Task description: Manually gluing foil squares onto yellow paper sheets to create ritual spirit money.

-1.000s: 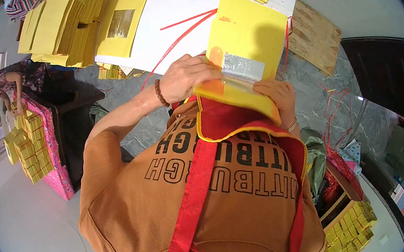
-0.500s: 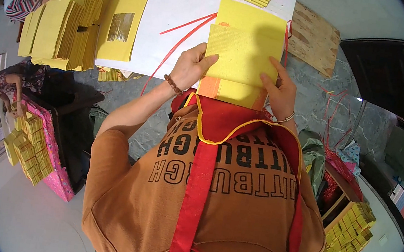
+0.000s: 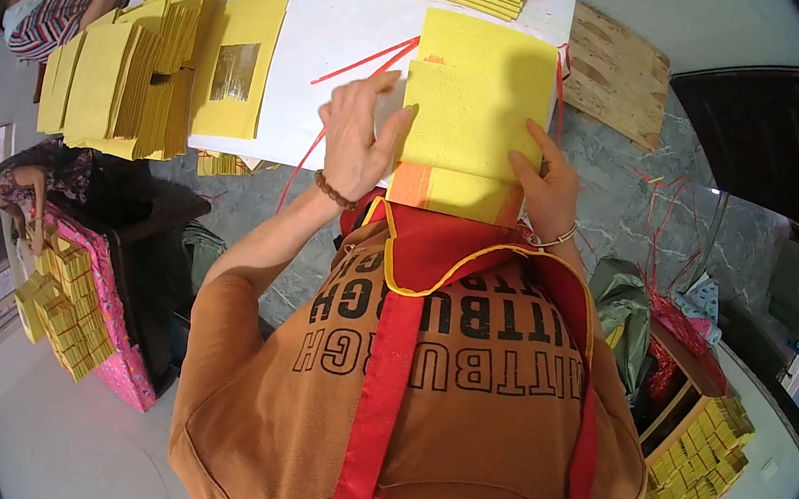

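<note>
Since half a second ago both hands have slid up the yellow paper stack and now lie flatter on it; a second ago they were holding a foil-faced sheet raised above it.

Head view: left hand rests at the stack's left edge, fingers spread and straight, thumb on the paper, gripping nothing. Right hand presses the lower right corner, fingers extended and flat, also holding nothing. Stack sits on the white bench, directly under and between the fingers, orange strip showing at its near edge. Red strings lie just left of the left fingers; a yellow sheet with a foil square lies further left.

Judgement: paper looks thin, light, limp, easily creased; best taken at an edge or corner, pinched lightly.
</note>
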A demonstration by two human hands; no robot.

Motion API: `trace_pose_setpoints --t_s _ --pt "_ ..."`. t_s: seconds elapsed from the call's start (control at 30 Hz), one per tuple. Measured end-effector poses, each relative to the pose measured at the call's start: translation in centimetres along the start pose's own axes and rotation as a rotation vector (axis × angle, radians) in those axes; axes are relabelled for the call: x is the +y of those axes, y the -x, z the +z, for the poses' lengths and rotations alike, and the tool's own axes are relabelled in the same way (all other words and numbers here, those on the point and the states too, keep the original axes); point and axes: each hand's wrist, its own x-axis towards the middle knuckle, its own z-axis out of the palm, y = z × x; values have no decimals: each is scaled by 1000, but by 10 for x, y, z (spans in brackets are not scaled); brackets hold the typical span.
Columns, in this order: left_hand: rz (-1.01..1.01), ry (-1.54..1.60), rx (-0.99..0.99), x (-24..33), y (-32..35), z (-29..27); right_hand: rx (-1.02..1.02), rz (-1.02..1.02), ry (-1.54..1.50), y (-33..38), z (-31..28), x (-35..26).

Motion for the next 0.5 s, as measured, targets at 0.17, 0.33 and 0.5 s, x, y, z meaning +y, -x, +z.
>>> trace_pose_setpoints --t_s 0.17,0.33,0.5 --pt "483 -69 -55 16 -4 14 -12 33 51 2 1 -4" --pt "490 -299 -327 12 2 34 -29 -5 251 2 -1 -24" --pt "489 -351 -362 9 4 35 207 -493 780 10 15 -50"
